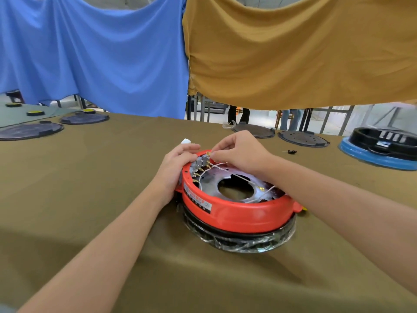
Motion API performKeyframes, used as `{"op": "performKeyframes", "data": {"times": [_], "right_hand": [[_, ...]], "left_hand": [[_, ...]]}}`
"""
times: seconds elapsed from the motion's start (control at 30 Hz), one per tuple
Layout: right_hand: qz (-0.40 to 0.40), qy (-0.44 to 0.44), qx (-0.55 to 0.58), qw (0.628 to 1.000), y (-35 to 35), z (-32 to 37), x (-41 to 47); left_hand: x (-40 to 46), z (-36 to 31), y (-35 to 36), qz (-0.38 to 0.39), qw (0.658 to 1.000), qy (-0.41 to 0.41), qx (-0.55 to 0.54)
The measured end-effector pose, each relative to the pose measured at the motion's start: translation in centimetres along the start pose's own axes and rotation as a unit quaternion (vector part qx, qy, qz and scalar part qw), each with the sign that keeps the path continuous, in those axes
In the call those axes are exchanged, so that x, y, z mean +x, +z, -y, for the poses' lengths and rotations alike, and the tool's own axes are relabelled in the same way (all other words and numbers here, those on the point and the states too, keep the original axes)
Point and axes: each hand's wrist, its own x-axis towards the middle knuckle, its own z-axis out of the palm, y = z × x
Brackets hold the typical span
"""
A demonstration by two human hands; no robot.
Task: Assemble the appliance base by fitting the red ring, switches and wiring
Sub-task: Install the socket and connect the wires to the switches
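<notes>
The red ring (237, 214) sits on a black base wrapped in clear plastic (239, 241), in the middle of the table. Inside it lies a metal plate (225, 177) with a round hole. A row of grey switches (199, 162) with brass terminals stands at the ring's far left rim. White wires (246, 179) run across the plate. My left hand (178, 163) rests against the ring's left side, fingers touching the switches. My right hand (239, 150) pinches a white wire end at the topmost switch terminal.
The table is covered in an olive cloth (90, 199). Dark round plates (29, 131) lie at the far left and far right (303, 138). A black unit on a blue ring (381, 152) stands at the right. A small black part (292, 151) lies behind the ring.
</notes>
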Motion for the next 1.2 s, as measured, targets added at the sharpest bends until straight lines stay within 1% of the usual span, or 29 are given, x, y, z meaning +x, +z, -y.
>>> {"op": "performKeyframes", "data": {"times": [0.03,0.1,0.2,0.3,0.37,0.43,0.5,0.57,0.6,0.7,0.83,0.97,1.13,1.2], "right_hand": [[-0.002,0.001,0.016,1.0,0.0,0.1,-0.1],[-0.002,0.0,0.037,0.999,0.0,0.2,-0.2],[0.009,0.006,0.051,0.999,0.2,0.3,-0.4],[0.014,0.022,0.089,0.996,0.4,0.3,-0.4],[0.016,0.022,0.091,0.995,0.5,0.3,-0.3],[0.027,0.012,0.066,0.997,0.4,0.4,-0.3],[0.033,-0.024,-0.01,0.999,0.2,0.5,-0.2],[0.022,-0.066,-0.094,0.993,0.2,0.8,0.0],[0.016,-0.078,-0.117,0.99,0.2,0.9,0.1],[0.005,-0.071,-0.143,0.987,0.2,0.9,0.2],[0.0,-0.058,-0.196,0.979,0.7,0.3,0.0],[-0.005,-0.056,-0.228,0.972,1.3,0.3,0.1],[0.011,-0.044,-0.232,0.972,1.7,0.2,0.3],[0.006,-0.045,-0.231,0.972,1.9,0.2,0.4]], "left_hand": [[0.0,-0.1,-0.1,-0.006,1.0,0.023,-0.005],[-0.1,-0.3,-0.3,0.013,0.999,0.042,-0.017],[-0.1,0.0,-0.4,0.038,0.998,0.052,0.017],[-0.1,0.0,-0.6,0.031,0.998,0.06,-0.003],[0.0,-0.1,-0.7,0.027,0.998,0.064,0.012],[0.2,0.0,-0.8,0.026,0.997,0.066,0.027],[0.3,0.1,-0.7,0.032,0.998,0.053,0.03],[0.4,0.2,-0.6,0.039,0.998,0.035,0.027],[0.5,0.3,-0.6,0.037,0.999,0.027,0.021],[0.7,0.2,-0.7,0.021,1.0,0.004,-0.012],[0.8,0.1,-0.5,-0.009,1.0,-0.012,-0.002],[0.7,0.2,-0.3,-0.006,0.999,-0.029,0.018],[0.5,0.1,-0.4,0.001,0.999,-0.029,0.02],[0.6,0.1,-0.4,0.002,0.999,-0.029,0.018]]}}
